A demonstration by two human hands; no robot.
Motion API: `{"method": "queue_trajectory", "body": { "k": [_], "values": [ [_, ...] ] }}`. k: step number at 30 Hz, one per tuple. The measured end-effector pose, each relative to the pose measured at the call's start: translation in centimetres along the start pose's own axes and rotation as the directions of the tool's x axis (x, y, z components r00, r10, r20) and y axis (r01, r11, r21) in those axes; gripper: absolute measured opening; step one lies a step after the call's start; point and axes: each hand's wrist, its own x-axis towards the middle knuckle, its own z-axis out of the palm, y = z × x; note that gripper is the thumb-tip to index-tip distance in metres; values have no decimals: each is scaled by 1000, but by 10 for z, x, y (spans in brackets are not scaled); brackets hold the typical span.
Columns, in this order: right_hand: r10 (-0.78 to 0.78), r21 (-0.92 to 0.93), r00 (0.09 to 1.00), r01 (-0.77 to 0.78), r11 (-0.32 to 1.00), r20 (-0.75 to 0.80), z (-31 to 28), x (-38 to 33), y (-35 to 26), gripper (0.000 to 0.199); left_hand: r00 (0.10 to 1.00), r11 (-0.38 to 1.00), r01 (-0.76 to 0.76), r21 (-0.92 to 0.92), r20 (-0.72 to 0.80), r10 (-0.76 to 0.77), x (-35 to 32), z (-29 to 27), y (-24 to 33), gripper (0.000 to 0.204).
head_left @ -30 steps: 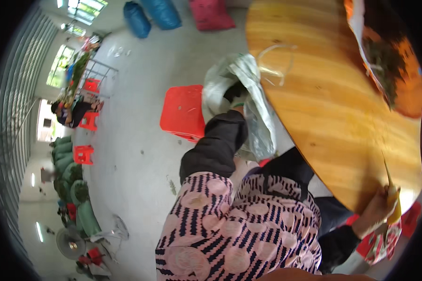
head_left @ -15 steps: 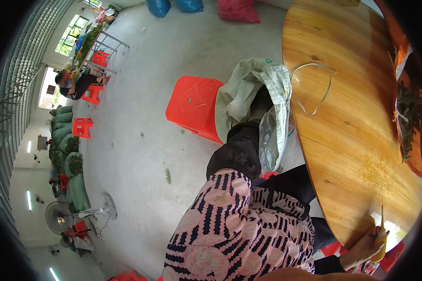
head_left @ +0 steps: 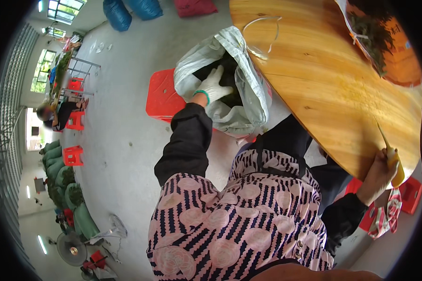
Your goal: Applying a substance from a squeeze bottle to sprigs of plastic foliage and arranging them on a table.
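Observation:
My left hand, in a white knitted glove, is at the mouth of a pale woven sack. Its fingers are spread and nothing shows in them. The sack's dark inside is hard to make out. My bare right hand is closed around the yellow handle of a thin pointed tool by the near edge of the wooden table. The tool's tip points away over the tabletop; its exact kind does not show.
A red stool stands left of the sack. On the table lie a pale strap loop, yellowish crumbs and an orange bag with green sprigs. Far left, a person sits near green sacks and a fan.
My left hand, earlier deep in the sack and hidden, has come up into view with its fingers spread. The view has shifted. My right hand still grips the yellow-handled tool.

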Motion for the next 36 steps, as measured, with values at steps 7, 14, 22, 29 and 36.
{"method": "queue_trajectory", "body": {
  "k": [7,14,22,29,36],
  "values": [
    [-37,-50,999,35,998,-27,14,-7,0,39,964,958,-51,-284,-265,-27,-40,-23,-10,53],
    [-37,-22,999,36,999,-39,19,-5,1,32,577,999,13,49,-816,32,-108,-19,37,57],
    [-32,13,999,32,999,-14,13,-1,5,31,501,658,454,-601,-439,-746,-96,20,-2,86],
    [-51,44,998,52,998,-21,-9,-1,-3,32,378,773,-207,-599,-778,-502,-85,-17,-40,57],
    [-38,38,999,38,999,6,1,3,8,29,284,594,-226,-772,-635,-719,-111,-43,-111,55]
  ]
}}
